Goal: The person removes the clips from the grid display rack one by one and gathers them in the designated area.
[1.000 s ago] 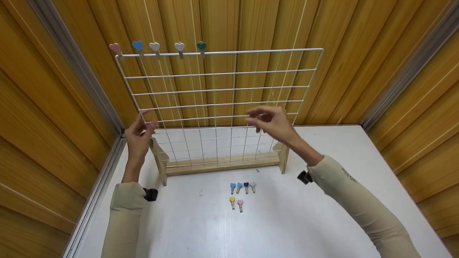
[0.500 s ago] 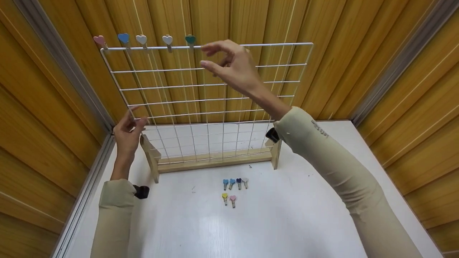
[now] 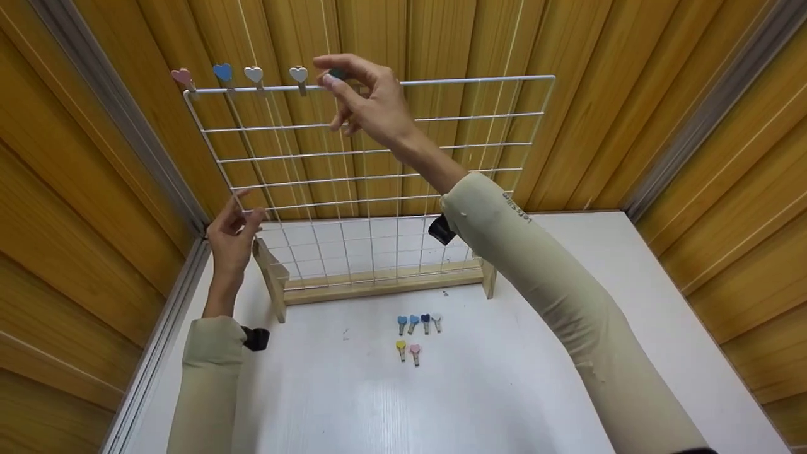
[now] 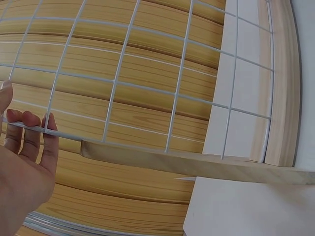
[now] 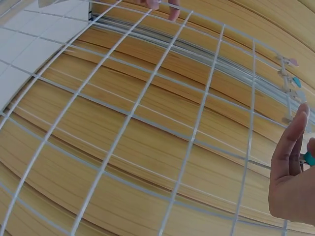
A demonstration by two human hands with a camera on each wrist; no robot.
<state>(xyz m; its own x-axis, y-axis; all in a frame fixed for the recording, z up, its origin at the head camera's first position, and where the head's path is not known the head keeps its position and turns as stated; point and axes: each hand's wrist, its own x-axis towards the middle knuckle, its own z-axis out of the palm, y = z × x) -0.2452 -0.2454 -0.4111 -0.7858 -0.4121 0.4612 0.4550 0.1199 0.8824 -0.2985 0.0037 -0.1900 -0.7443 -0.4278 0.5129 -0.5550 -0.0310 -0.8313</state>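
Note:
A white wire grid panel point(image 3: 398, 154) stands upright in a wooden stand point(image 3: 384, 290). At its left edge my left hand point(image 3: 232, 236) grips the side wire, with fingers point(image 4: 30, 140) behind it and the thumb in front. My right hand point(image 3: 375, 101) is up at the top wire, pinching a green heart clothespin point(image 3: 338, 73) between thumb and index finger. That clothespin is mostly covered by the fingers; a bit of green point(image 5: 309, 158) shows in the right wrist view. Left of it on the top wire sit a pink point(image 3: 181, 77), a blue point(image 3: 222, 72) and two white heart clothespins point(image 3: 298, 74).
On the white table point(image 3: 353, 391), in front of the stand, lie several loose heart clothespins: blue ones point(image 3: 402, 321), a dark blue one point(image 3: 425, 320), a white one point(image 3: 437, 320), a yellow one point(image 3: 401, 347) and a pink one point(image 3: 415, 350). Wood-patterned walls point(image 3: 725, 157) enclose the table.
My right hand has risen from the grid's middle to the top wire, moved left, and taken the green clothespin between its fingers. My left hand keeps its place on the side wire.

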